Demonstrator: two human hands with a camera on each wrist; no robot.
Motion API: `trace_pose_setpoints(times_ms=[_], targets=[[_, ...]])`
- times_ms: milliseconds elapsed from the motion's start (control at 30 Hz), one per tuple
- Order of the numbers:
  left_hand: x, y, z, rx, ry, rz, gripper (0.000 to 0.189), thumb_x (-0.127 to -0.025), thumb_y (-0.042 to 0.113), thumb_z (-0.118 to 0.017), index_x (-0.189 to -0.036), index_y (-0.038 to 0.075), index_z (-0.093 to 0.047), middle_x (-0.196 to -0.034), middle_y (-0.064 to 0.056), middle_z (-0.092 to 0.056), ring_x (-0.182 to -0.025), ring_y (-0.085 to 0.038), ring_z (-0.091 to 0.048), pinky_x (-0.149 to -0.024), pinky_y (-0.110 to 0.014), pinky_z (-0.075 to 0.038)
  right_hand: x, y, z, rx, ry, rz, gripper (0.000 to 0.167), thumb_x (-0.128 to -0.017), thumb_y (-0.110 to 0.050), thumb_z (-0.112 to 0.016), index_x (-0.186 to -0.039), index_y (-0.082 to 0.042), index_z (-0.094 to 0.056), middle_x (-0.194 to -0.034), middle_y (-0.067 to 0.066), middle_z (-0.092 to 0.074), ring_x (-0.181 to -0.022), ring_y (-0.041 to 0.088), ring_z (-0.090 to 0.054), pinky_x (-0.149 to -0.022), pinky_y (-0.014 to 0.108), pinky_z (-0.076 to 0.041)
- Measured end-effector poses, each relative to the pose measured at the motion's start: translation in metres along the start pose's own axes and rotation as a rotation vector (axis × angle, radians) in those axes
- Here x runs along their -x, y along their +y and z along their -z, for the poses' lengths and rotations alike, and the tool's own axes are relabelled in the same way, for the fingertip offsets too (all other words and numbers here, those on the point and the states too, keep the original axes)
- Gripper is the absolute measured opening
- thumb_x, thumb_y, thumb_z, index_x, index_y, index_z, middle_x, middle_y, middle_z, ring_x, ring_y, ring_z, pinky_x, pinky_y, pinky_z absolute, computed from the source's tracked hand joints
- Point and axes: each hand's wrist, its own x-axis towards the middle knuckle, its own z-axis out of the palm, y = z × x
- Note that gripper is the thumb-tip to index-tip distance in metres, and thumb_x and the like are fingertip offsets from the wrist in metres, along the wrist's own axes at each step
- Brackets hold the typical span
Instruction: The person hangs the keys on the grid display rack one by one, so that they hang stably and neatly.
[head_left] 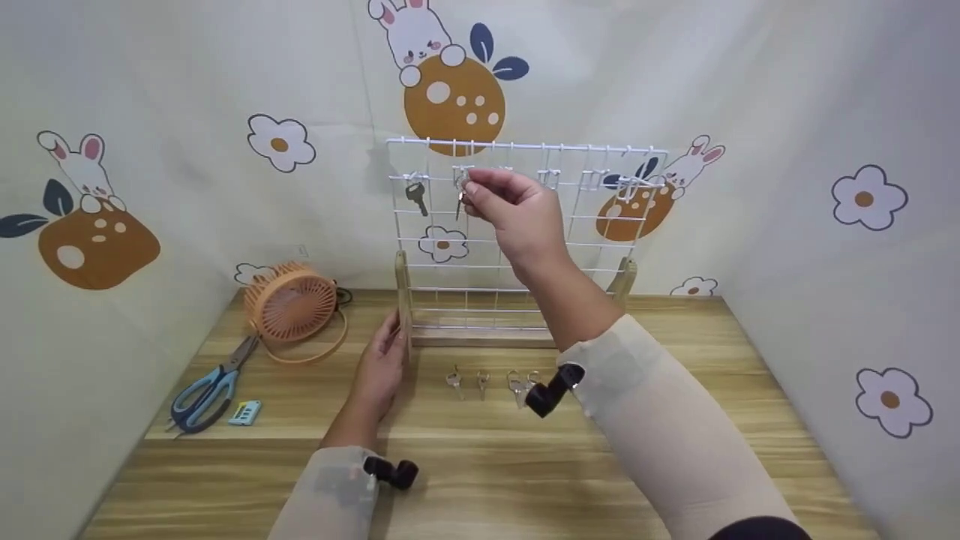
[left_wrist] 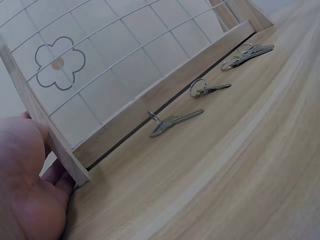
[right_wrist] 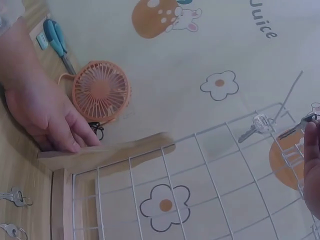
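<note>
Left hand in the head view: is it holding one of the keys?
No, the left hand holds the wooden side post, apart from the keys lying on the table.

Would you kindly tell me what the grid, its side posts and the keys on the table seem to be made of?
Grid: probably metal wire with a white coating, judging by its thin, straight, evenly coloured bars.
Side posts: apparently wood, matte; the pale tan colour and faint grain suggest it.
Keys: metal, as their silvery-grey sheen indicates; the alloy or plating cannot be told.
</note>
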Motion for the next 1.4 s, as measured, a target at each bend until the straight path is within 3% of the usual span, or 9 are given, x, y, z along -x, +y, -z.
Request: trace_pose_setpoints(times_ms=[267, 600, 733, 867, 1000, 1267, 1400], targets=[[-0.002, 0.0, 0.001, -0.008, 0.009, 0.001, 0.054, -0.116, 0.029, -0.049, -0.169, 0.027, -0.036, -0.177, -0.005, -0.032, -0.165, -0.028, -0.028, -0.137, -0.049, -0.025, -0.008, 0.004, -0.01, -0.065, 0.084, 0.007, 0.021, -0.097, -0.003, -0.077, -0.118, 0.001, -0.078, -0.108, 0.013, -0.078, -0.094, 0.019, -0.078, -0.093, 0.034, -0.067], [-0.002, -0.004, 0.005, -0.008, -0.002, 0.008, 0.054, -0.116, 0.03, -0.048, -0.169, 0.029, -0.035, -0.177, -0.003, -0.033, -0.165, -0.026, -0.03, -0.136, -0.048, -0.028, -0.007, 0.015, -0.008, -0.033, 0.081, -0.016, 0.021, -0.098, -0.007, -0.077, -0.119, -0.004, -0.08, -0.113, 0.013, -0.077, -0.101, 0.022, -0.079, -0.093, 0.032, -0.067], [-0.002, -0.004, 0.004, 0.002, -0.01, -0.012, 0.056, -0.117, 0.028, -0.046, -0.17, 0.023, -0.032, -0.177, -0.007, -0.031, -0.165, -0.028, -0.028, -0.136, -0.048, -0.027, -0.001, 0.024, 0.001, -0.048, 0.086, -0.036, 0.022, -0.098, -0.005, -0.077, -0.119, -0.001, -0.078, -0.113, 0.015, -0.077, -0.099, 0.022, -0.08, -0.093, 0.032, -0.067], [-0.002, -0.003, 0.0, 0.019, -0.015, -0.034, 0.057, -0.117, 0.025, -0.046, -0.17, 0.015, -0.03, -0.176, -0.013, -0.031, -0.166, -0.031, -0.026, -0.137, -0.047, -0.026, 0.013, 0.038, 0.015, -0.068, 0.095, -0.055, 0.021, -0.099, -0.002, -0.076, -0.118, 0.004, -0.076, -0.111, 0.019, -0.077, -0.096, 0.022, -0.08, -0.092, 0.033, -0.067], [-0.003, -0.002, -0.002, 0.034, -0.004, -0.036, 0.055, -0.116, 0.024, -0.047, -0.169, 0.014, -0.033, -0.176, -0.014, -0.033, -0.165, -0.031, -0.028, -0.136, -0.047, -0.026, 0.036, 0.056, 0.035, -0.069, 0.096, -0.09, 0.019, -0.099, 0.001, -0.073, -0.117, 0.007, -0.075, -0.107, 0.019, -0.077, -0.093, 0.021, -0.079, -0.09, 0.033, -0.068], [-0.003, -0.005, -0.002, 0.035, 0.007, -0.05, 0.055, -0.116, 0.023, -0.048, -0.169, 0.017, -0.035, -0.175, -0.013, -0.034, -0.165, -0.03, -0.028, -0.137, -0.047, -0.024, 0.08, 0.106, 0.082, 0.008, 0.11, -0.173, 0.016, -0.097, 0.004, -0.073, -0.112, 0.009, -0.075, -0.094, 0.007, -0.078, -0.082, 0.015, -0.076, -0.079, 0.028, -0.068], [-0.002, -0.005, -0.001, 0.037, 0.004, -0.056, 0.055, -0.116, 0.022, -0.048, -0.169, 0.016, -0.034, -0.176, -0.014, -0.033, -0.165, -0.032, -0.028, -0.137, -0.048, -0.024, 0.096, 0.135, 0.104, 0.103, 0.13, -0.225, 0.02, -0.096, 0.002, -0.076, -0.114, 0.011, -0.075, -0.092, 0.006, -0.078, -0.08, 0.016, -0.075, -0.076, 0.026, -0.067]])
